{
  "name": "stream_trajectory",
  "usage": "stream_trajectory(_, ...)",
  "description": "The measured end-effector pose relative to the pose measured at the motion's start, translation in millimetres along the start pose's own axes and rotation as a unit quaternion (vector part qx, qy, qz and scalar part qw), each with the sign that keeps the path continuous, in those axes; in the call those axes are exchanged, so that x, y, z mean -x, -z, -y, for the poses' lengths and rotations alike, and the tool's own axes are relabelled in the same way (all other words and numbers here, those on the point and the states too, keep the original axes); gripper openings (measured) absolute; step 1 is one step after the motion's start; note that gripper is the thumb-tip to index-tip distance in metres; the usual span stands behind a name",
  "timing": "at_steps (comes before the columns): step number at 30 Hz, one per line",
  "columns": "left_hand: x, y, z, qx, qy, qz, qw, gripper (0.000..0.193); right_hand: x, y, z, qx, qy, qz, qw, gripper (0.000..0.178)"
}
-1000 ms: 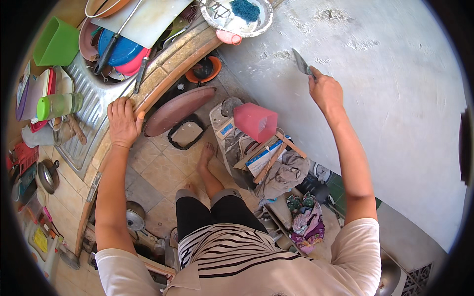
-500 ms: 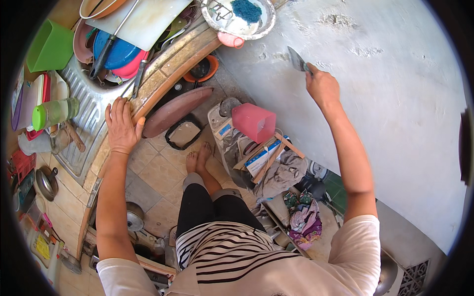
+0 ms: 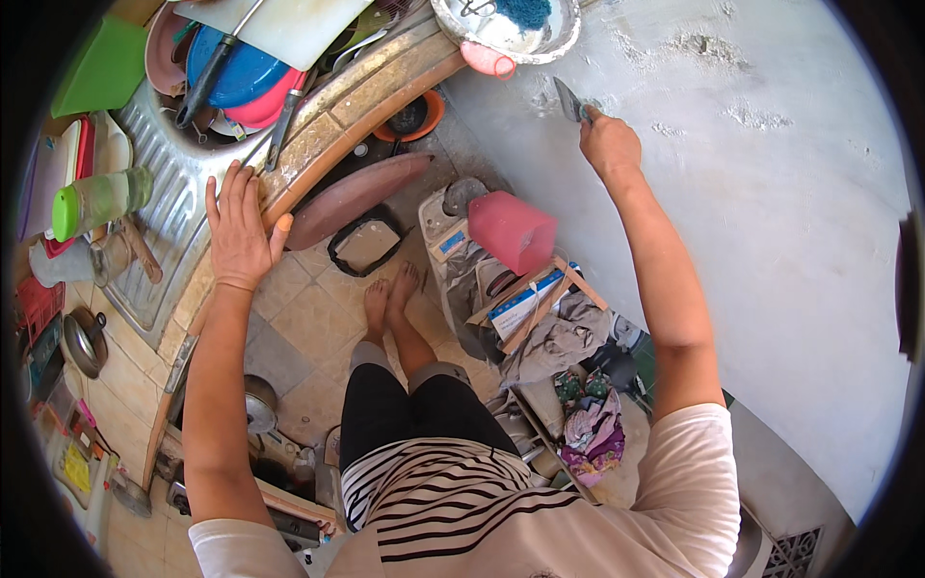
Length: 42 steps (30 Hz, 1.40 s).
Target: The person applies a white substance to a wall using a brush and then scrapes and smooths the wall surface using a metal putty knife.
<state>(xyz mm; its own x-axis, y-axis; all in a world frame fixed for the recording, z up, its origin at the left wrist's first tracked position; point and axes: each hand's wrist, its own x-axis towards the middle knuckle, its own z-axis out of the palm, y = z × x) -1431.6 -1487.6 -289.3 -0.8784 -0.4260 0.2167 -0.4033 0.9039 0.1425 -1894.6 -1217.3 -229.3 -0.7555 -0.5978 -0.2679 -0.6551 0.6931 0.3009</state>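
Observation:
My right hand is closed round the handle of a small trowel-like scraper. Its pointed metal blade lies against or very near the pale plastered wall, beside rough, flaking patches. I cannot tell whether the blade touches. My left hand rests flat on the tiled edge of the counter, fingers spread, holding nothing. On the counter's far end, close to the wall, stands a whitish, smeared basin with a blue scouring mesh in it. A pink piece hangs at its rim.
A metal sink on the left holds a blue plate and other dishes, with long-handled utensils across them. Below the wall stands a cluttered shelf with a pink container and cloths. A reddish oval board leans under the counter.
My right hand and the scraper have moved slightly left and up along the wall. The whole view has shifted a little. My left hand stays on the counter edge, its fingers more spread.

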Motion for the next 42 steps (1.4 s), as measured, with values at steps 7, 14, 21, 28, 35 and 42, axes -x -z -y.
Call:
stream_trajectory(7,8,2,1,0.003,0.020,0.007,1.000,0.068,10,36,-7,-0.002,0.002,0.015,1.000,0.038)
stream_trajectory(14,3,4,-1,0.005,0.015,0.010,1.000,0.069,-29,-24,38,0.017,0.010,0.036,0.999,0.034)
stream_trajectory(21,2,1,1,0.002,0.018,0.010,1.000,0.069,-41,-11,33,0.015,0.036,0.034,0.999,0.030)
stream_trajectory(28,2,3,-1,0.004,0.016,0.015,1.000,0.069,-56,-19,58,0.048,0.043,0.062,0.996,0.027)
stream_trajectory(35,3,-2,1,0.008,0.013,0.002,1.000,0.069,-82,-32,72,0.043,0.022,0.083,0.995,0.028)
stream_trajectory(42,0,-2,-2,0.012,0.016,0.004,1.000,0.069,-83,-87,80,0.041,0.016,0.099,0.994,0.033)
